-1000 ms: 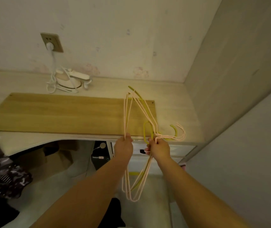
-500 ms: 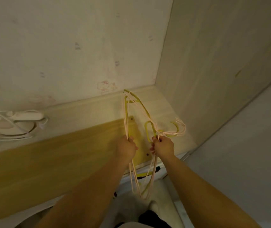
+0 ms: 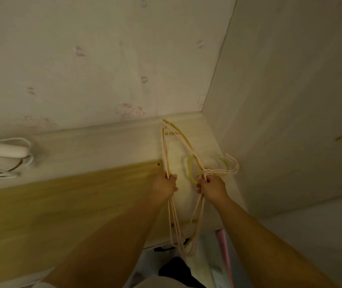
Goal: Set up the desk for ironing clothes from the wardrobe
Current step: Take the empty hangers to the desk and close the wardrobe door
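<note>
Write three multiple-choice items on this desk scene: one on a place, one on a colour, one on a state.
1. Where is the iron?
A. Far left on the desk
B. In the right corner
C. On the floor

2. What colours are the hangers?
A. Blue and black
B. Pink and yellow-green
C. All white

3. How do the hands stand?
A. Both open
B. Only one holds
C. Both grip the hangers

Answers: 1 A, it sits at the left edge by the wall. 2 B, both colours show. 3 C, left hand and right hand curl round the wires.
</note>
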